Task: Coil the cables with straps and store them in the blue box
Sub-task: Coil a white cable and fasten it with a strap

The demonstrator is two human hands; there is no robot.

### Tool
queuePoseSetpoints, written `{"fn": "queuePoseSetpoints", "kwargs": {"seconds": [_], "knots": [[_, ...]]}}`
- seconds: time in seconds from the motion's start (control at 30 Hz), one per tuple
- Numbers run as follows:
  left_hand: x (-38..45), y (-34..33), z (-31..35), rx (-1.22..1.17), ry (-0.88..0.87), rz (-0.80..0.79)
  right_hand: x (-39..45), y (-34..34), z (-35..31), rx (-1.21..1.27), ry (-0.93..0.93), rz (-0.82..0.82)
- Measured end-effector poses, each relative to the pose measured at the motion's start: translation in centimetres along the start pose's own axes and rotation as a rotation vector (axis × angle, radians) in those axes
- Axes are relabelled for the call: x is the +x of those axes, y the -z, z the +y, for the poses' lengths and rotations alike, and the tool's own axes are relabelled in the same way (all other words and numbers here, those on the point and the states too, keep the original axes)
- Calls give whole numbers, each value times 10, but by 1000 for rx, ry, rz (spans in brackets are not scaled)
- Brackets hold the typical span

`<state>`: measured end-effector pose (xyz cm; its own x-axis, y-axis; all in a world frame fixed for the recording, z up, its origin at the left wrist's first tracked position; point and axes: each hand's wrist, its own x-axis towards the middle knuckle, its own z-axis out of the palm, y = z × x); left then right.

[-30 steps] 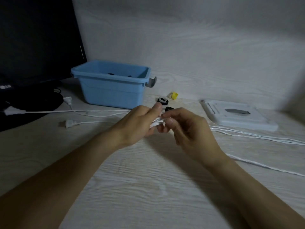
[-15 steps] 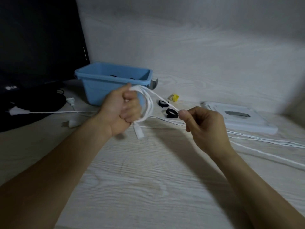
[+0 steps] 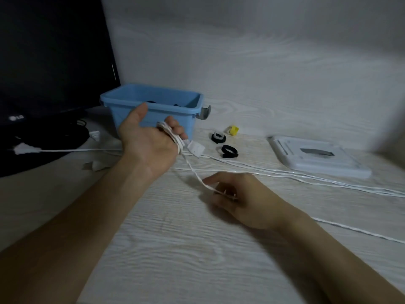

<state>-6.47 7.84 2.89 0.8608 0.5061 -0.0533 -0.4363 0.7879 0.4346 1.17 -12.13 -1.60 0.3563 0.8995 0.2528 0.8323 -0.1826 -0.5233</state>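
Left hand (image 3: 149, 141) is raised in front of the blue box (image 3: 153, 106), palm toward the camera, thumb extended upward and clear of the other digits. Several turns of the white cable (image 3: 192, 170) are wrapped round its fingers (image 3: 175, 128), which curl over the loops and hold them. The cable's white plug end (image 3: 196, 148) hangs just to the right of those fingers, nearer the camera than the box's front right corner.

From the coil, one strand of the cable runs down and toward the camera to the right hand (image 3: 238, 198), which sits low over the table (image 3: 175, 249), well in front of the box and to its right. That hand's fingers are curled with the strand pinched between them; the exact fingertips in contact are blurred.

The remaining length of cable lies in several parallel runs across the table to the right of the box, leaving the frame at the right edge.

Two black straps (image 3: 229, 151) and a yellow strap (image 3: 233, 130) lie on the table just right of the box. A white lid (image 3: 315, 157) lies farther right. A dark monitor (image 3: 52, 62) stands left of the box. Dark items sit inside the box; their kind cannot be determined.
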Motion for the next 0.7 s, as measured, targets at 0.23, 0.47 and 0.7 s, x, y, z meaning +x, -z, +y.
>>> {"fn": "queuePoseSetpoints", "kwargs": {"seconds": [0.23,0.47,0.7], "knots": [[-9,-6,-17,511,-79,-189,-2,-3,-8,141,-37,-60],[-11,12,-33,1497,-211,-414,-5,10,-14,303,3,60],[-27,7,-36,1729,-118,-670,-5,20,-11,247,15,384]]}}
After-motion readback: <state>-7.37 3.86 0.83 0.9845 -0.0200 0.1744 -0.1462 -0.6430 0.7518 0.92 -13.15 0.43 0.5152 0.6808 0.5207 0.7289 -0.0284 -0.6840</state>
